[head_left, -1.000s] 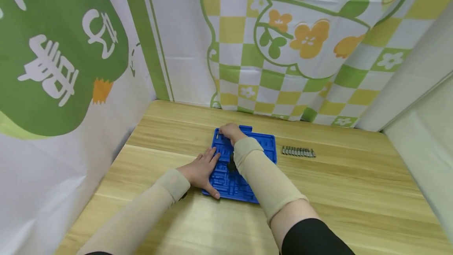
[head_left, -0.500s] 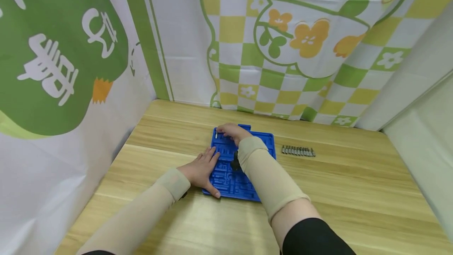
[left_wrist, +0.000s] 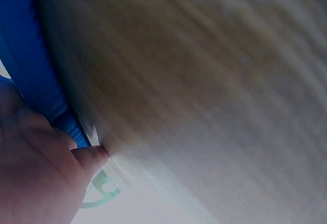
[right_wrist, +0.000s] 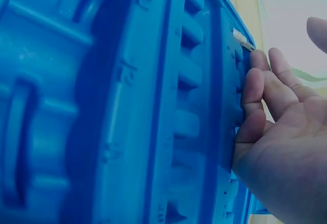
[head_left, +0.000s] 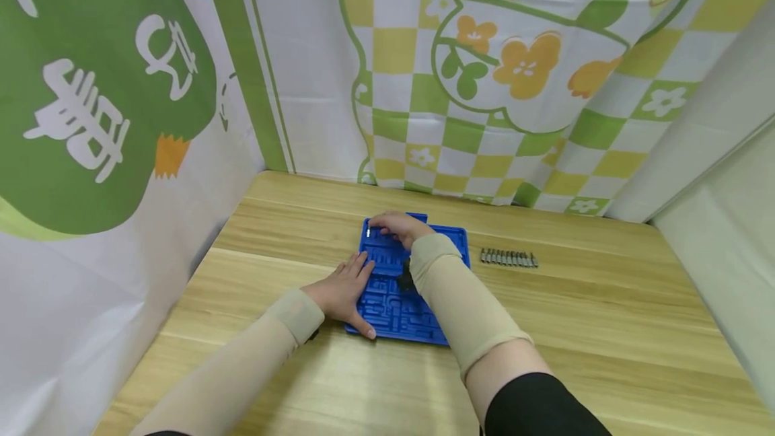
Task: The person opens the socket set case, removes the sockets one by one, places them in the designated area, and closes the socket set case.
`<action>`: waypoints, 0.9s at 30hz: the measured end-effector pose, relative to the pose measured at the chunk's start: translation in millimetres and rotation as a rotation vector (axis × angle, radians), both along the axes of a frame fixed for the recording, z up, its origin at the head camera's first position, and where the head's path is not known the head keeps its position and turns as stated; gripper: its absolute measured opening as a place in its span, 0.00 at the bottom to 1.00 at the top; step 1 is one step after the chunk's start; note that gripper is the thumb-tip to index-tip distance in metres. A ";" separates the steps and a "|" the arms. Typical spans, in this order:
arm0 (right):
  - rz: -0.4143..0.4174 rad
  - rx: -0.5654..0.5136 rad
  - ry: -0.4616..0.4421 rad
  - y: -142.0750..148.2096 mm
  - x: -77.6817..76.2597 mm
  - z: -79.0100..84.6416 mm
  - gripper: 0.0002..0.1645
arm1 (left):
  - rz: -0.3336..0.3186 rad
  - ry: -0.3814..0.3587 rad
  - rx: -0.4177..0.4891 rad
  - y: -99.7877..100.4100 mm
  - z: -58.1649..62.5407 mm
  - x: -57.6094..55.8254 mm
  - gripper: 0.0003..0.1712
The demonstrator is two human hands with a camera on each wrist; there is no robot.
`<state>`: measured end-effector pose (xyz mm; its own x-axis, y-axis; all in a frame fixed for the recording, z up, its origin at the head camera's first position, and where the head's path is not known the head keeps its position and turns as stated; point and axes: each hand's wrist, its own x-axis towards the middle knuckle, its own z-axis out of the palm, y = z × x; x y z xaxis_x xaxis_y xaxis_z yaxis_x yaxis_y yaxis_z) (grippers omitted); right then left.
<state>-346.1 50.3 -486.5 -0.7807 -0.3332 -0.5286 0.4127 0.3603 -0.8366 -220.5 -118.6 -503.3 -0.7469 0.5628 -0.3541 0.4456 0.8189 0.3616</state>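
Note:
A blue moulded plastic tool case lies unfolded on the table, its compartments facing up. My left hand rests with spread fingers on its left edge, the thumb at the near corner. In the left wrist view, part of that hand shows beside the case's blue side. My right hand is at the far left corner. A small silver socket-like piece lies in a slot there, and in the right wrist view a fingertip touches its end. The other right fingers bend loosely over the case.
Right of the case, several small metal socket-like pieces lie side by side in a row on the wooden table. A patterned curtain hangs behind the table, and a white and green sheet hangs at the left.
My right wrist has shifted slightly right, and the fingers have drawn back a little, so more of the silver piece shows. The left hand stays on the case edge.

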 end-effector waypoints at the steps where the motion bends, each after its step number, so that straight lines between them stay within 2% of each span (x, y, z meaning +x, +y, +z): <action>1: 0.002 -0.006 0.002 0.3 0.0 0.2 0.30 | 0.001 0.002 -0.001 -0.3 0.0 0.2 0.81; 8: 0.016 0.024 0.056 0.4 2.7 -3.3 0.29 | 0.000 0.003 -0.004 -0.8 1.3 0.6 0.82; 16: 0.191 0.126 0.228 -4.2 5.4 -8.0 0.27 | 0.001 -0.004 -0.002 -1.0 -0.6 0.2 0.82; 18: 0.186 0.130 0.231 -4.4 6.5 -8.1 0.27 | 0.001 -0.004 -0.003 -1.0 -0.7 -0.1 0.82; 24: 0.095 0.122 0.200 -3.4 7.4 -8.4 0.26 | 0.003 -0.004 0.006 -1.3 -3.2 -1.2 0.82; 27: 0.091 0.131 0.192 -4.5 7.2 -6.5 0.27 | 0.006 -0.008 0.004 -1.2 -4.5 -1.6 0.82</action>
<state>-339.0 45.8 -492.9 -0.8410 -0.3454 -0.4166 0.2114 0.4990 -0.8404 -222.1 -119.9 -507.8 -0.7478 0.5595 -0.3575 0.4376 0.8202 0.3685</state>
